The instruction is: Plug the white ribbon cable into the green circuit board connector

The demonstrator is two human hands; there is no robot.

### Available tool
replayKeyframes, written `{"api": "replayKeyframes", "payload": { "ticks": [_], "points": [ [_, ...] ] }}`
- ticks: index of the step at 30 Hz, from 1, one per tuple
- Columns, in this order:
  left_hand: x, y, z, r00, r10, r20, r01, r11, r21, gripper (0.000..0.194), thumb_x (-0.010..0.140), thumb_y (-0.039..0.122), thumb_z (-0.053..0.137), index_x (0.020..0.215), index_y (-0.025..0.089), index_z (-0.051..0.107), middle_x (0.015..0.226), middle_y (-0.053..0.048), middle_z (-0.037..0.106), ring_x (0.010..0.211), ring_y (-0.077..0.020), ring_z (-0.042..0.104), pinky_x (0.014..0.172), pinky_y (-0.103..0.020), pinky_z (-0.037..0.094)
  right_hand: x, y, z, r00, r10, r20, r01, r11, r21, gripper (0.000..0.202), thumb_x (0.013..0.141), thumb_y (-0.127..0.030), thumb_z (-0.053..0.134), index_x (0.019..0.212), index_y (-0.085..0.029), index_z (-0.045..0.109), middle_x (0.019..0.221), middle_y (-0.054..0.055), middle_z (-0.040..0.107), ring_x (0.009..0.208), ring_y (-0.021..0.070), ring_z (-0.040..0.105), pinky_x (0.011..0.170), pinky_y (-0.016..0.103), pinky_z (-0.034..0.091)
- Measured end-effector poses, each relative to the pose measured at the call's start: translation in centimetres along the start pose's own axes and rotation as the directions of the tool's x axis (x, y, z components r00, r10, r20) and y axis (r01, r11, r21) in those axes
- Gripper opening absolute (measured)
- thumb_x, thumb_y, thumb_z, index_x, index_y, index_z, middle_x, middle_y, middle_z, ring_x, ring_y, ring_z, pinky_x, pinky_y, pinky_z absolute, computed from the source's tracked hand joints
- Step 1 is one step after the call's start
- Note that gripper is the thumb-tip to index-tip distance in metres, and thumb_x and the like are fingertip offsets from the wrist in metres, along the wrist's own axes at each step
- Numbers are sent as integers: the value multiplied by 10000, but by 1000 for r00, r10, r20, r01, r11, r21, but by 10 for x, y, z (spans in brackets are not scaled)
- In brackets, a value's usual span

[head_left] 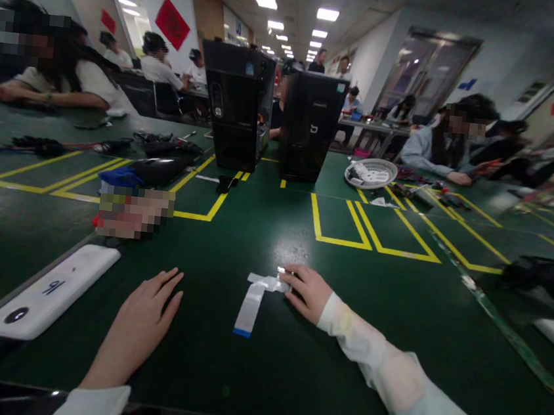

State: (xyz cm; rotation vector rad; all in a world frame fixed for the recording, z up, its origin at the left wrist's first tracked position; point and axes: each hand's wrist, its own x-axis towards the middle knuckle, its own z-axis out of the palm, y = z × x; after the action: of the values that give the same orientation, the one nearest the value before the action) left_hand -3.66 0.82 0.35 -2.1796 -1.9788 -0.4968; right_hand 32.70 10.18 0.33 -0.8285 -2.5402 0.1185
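A white flat ribbon cable [249, 307] with a blue end strip lies on the green table in front of me, folded near its top. My right hand [308, 293] rests at the cable's folded right end. Its fingertips touch or nearly touch it, fingers stretched and apart; I cannot make out any grip. To the left of the cable, apart from it, my left hand [147, 316] lies over the table with fingers extended and nothing held.
A white device marked 16 [53, 293] lies at left. Beyond it are a blurred bundle [132, 212] and dark cables [40, 145]. Two black computer towers [235, 107] stand ahead, a white basket [370, 173] to their right. Yellow tape [342, 243] marks the green table [200, 371]. Other people sit around.
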Motion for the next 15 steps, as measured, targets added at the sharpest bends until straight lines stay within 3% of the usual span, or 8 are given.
{"api": "replayKeyframes", "payload": {
  "ticks": [7,15],
  "points": [
    [0,-1,1,1000,-3,7,3,1000,3,572,950,465,304,1301,98,566,1358,-175,560,1237,-328,533,1049,-515,415,10,-60,0,979,-56,195,37,994,99,500,918,-405,485,1370,-192,478,1407,128,471,1314,284,403,1100,515,320],
    [0,0,-2,1000,-15,16,15,1000,-4,566,944,465,310,1306,112,564,1368,-172,554,1243,-328,532,1044,-524,419,12,-67,-9,950,-70,303,26,989,145,672,871,-543,521,1439,-199,414,1488,127,394,1388,299,304,1137,545,228]
  ]
}}
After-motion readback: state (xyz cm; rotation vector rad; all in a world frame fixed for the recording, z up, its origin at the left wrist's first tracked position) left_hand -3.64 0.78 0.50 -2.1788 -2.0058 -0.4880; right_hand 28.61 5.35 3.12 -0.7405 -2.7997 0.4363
